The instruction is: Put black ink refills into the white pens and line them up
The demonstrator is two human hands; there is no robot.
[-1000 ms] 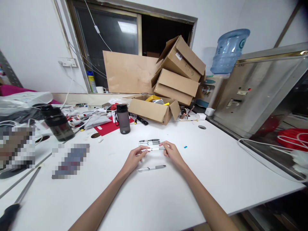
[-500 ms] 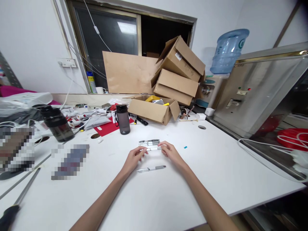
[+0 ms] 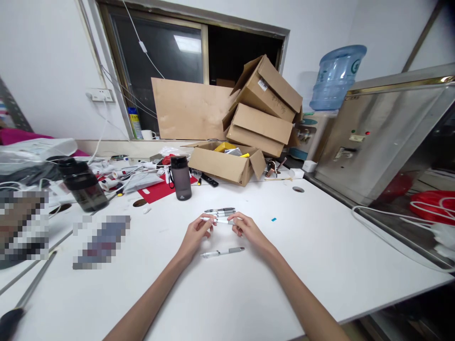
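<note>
As I look down from afar, one near pen [image 3: 222,252] lies alone on the table [image 3: 320,265], just short of my hands. My left hand [image 3: 196,235] and right hand [image 3: 249,230] each pinch an end of a held pen [image 3: 223,220], fingers closed on it. Just beyond lie what look like two far pens [image 3: 220,210], side by side. Farther off stand two bottles [image 3: 181,177], then three boxes [image 3: 227,163].

On the table [image 3: 320,246] the left hand [image 3: 197,233] and right hand [image 3: 247,230] sit side by side at the middle, each pinching one end of a pen [image 3: 222,220] between them. A second pen [image 3: 222,252] lies just before the hands, with more pens [image 3: 220,210] just behind them. Farther back a bottle [image 3: 181,178] stands left of an open box [image 3: 223,166]; stacked boxes [image 3: 265,109] rise behind it, with a metal cabinet [image 3: 387,137] to the right
</note>
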